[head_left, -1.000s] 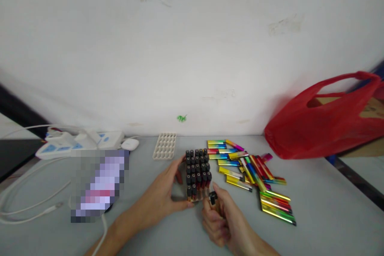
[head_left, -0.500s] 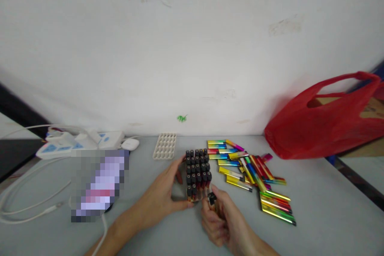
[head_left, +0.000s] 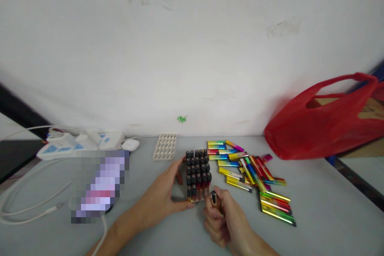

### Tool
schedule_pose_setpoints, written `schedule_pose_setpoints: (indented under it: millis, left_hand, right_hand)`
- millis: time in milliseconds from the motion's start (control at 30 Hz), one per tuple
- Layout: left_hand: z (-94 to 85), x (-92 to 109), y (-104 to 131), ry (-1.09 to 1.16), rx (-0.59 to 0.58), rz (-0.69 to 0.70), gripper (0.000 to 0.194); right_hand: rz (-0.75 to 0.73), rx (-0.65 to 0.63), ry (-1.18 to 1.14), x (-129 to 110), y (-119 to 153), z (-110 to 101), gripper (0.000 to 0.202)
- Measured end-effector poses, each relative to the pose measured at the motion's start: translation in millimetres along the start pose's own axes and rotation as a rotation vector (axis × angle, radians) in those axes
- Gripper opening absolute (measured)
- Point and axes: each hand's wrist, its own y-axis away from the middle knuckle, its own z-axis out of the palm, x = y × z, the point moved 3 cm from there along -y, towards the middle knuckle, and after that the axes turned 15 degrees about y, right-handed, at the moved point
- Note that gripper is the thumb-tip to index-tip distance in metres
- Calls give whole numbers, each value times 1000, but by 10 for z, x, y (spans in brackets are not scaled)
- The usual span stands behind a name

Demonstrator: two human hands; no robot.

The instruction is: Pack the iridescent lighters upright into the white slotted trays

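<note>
A block of upright lighters with black tops (head_left: 198, 170) stands in rows in a clear holder at the centre; its front row shows two lighters at the left and a gap at the right. My left hand (head_left: 165, 192) grips the holder from the left, thumb at its front corner. Close to the front right corner, my right hand (head_left: 220, 216) is closed around a single lighter (head_left: 214, 199), its black top pointing up. Many shiny coloured lighters (head_left: 237, 182) lie in a loose pile on the grey table (head_left: 168, 236) to the right.
Behind my left hand lies a white tray with round cells (head_left: 165, 147). A blurred phone (head_left: 102, 184), white cables and a power strip (head_left: 81, 144) are at the left. A red plastic bag (head_left: 315, 124) stands at the back right against the wall.
My right hand has shifted slightly right, away from the holder, and the lighter in it looks more upright. My left hand and the holder stay in place.
</note>
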Motion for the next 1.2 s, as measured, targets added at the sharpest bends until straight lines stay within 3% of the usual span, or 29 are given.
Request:
schedule_pose_setpoints:
  millis: [200,400,600,667,733,800,967,1100,1200]
  left_hand:
    - [-6,27,7,-2,-8,-25,123]
    - [-5,12,5,1,2,-20,124]
    - [-9,20,16,-9,22,-8,118]
    - [-12,22,15,-1,15,2,117]
    - [-11,23,11,15,7,10,118]
    - [-10,26,7,31,9,13,119]
    - [-2,56,5,47,16,5,117]
    - [1,55,7,54,1,-11,118]
    - [-2,53,7,53,-1,-14,118]
  right_hand:
    - [10,-9,11,31,-13,-4,49]
    - [-39,1,-13,89,-51,-20,56]
    - [-145,-187,19,35,-81,-16,76]
    - [-286,-139,91,-4,-39,-36,80]
    - [-451,-13,219,-79,67,-67,79]
    - [-604,87,375,-184,207,-88,71]
    - [-919,201,672,-428,415,-133,45]
    - [-1054,415,929,-505,432,-174,34]
    - [-1081,418,1041,-507,434,-168,18]
